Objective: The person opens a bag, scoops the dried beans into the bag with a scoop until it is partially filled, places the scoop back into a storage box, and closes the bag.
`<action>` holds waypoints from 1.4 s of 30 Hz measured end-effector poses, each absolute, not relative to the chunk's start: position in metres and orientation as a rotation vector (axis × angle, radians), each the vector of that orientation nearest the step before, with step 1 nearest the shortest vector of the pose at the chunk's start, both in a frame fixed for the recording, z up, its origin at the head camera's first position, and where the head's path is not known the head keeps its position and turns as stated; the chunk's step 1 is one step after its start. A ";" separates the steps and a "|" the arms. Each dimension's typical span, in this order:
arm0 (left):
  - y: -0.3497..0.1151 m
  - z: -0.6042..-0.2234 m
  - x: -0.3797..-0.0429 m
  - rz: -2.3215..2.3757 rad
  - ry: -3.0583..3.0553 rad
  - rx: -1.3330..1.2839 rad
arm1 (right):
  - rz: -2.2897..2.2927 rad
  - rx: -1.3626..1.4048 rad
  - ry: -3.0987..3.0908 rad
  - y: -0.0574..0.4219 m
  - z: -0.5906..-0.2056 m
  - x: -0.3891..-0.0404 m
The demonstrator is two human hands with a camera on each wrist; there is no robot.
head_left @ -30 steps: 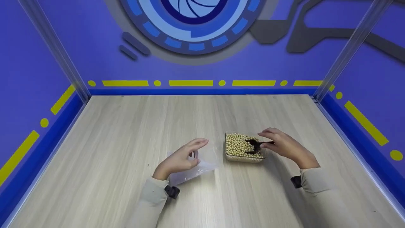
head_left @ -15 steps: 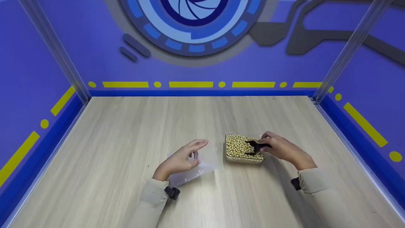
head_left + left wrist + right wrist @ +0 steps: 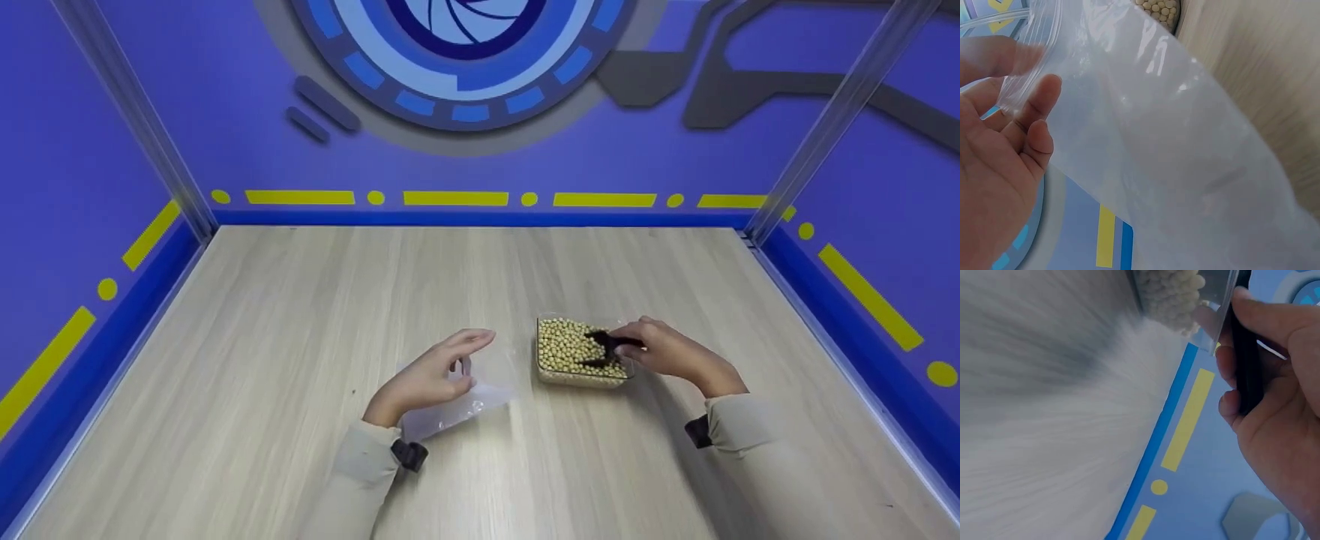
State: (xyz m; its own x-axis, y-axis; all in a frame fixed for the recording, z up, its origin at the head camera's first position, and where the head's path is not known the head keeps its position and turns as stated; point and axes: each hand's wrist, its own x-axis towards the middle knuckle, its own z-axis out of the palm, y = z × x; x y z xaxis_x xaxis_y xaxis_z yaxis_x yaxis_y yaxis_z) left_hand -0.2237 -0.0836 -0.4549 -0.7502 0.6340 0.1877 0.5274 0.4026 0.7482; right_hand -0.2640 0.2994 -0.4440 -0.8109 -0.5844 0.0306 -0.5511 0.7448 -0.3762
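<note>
While left grip (image 3: 426,376) pinches bag (image 3: 1185,140) near zip (image 3: 1043,48), apparently to brace it, right grip (image 3: 667,356) pinches scoop (image 3: 608,346), likely for steady control; scoop sits in beans (image 3: 564,346), tub (image 3: 581,380) two o'clock from bag.

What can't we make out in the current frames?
- Head: underside of the scoop, hidden by the beans it sits in.
- Head: part of the bag, behind the left hand.
- Left wrist: most of the container, cut off by the top edge.
- Right wrist: grain of the tabletop, blurred.
</note>
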 end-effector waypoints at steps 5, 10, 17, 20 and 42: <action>-0.083 -0.456 -0.225 1.254 2.533 1.053 | -0.576 -0.929 2.869 0.300 -0.449 -0.266; -0.084 -0.458 -0.225 1.239 2.534 1.018 | -0.614 -1.037 2.898 0.301 -0.453 -0.269; -0.083 -0.458 -0.225 1.260 2.508 1.000 | -0.682 -1.026 2.893 0.300 -0.456 -0.272; -0.083 -0.458 -0.225 1.256 2.510 0.998 | -0.710 -0.982 2.895 0.300 -0.458 -0.273; -0.083 -0.457 -0.224 1.241 2.502 0.996 | -0.784 -0.922 2.869 0.300 -0.468 -0.268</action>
